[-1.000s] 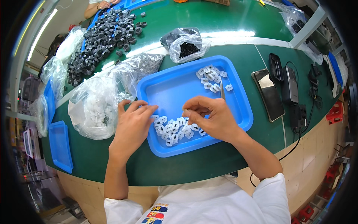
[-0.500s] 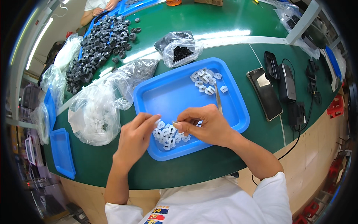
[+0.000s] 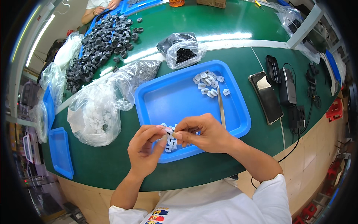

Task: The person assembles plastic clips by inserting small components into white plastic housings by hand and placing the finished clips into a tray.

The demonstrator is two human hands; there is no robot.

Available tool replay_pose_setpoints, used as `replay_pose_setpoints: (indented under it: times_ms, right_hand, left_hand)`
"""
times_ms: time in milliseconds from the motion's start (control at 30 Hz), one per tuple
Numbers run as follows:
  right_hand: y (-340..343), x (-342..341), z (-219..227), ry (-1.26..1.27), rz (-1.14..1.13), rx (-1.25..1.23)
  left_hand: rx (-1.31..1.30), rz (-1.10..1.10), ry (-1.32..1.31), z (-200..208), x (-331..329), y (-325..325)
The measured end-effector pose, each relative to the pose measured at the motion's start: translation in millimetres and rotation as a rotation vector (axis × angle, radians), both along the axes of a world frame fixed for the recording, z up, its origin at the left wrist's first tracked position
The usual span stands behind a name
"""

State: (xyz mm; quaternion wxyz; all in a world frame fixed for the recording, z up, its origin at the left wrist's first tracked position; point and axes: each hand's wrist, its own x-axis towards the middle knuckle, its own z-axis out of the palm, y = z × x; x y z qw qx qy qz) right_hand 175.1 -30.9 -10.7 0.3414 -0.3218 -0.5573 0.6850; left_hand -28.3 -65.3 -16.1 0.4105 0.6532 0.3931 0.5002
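Note:
Over the near side of a blue tray (image 3: 156,104), my two hands meet fingertip to fingertip. My left hand (image 3: 146,150) pinches a small white plastic part (image 3: 169,131) between thumb and fingers. Against that part presses my right hand (image 3: 206,133), its thumb and forefinger closed; whatever they pinch is too small and covered to make out. Beneath the hands lies a pile of similar white parts (image 3: 170,145), some showing dark slots, partly hidden by my fingers. Another group of white parts (image 3: 207,83) sits in the tray's far right corner, beside metal tweezers (image 3: 221,108).
Left of the tray lies a clear bag of white parts (image 3: 99,117); behind it, a bag of tiny black pieces (image 3: 184,55). Dark ring-shaped parts (image 3: 108,41) are heaped far left. A phone (image 3: 266,98) and a black device (image 3: 286,86) lie right. Another person's hands (image 3: 106,7) work at the back.
My left hand has come up from the pile and moved right, now with a white part in its fingers. My right hand has dropped slightly nearer to me, and the fingertips have met.

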Motion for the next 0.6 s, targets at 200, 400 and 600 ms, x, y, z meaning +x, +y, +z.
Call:
replay_pose_setpoints:
  times_ms: [200, 400, 600]
  right_hand:
    - [0.5, -0.8, -1.6, -0.047, -0.036, 0.069]
    - [0.6, -1.5, -0.7, -0.091, -0.039, 0.074]
    - [1.6, -1.0, -1.3, -0.113, -0.019, 0.061]
  left_hand:
    - [-0.224, 0.068, -0.265, -2.4, 8.7, -0.7]
    - [-0.638, 0.039, -0.554, 2.5, 5.2, 2.3]
    - [-0.763, 0.008, -0.641, 1.8, 0.9, 1.9]
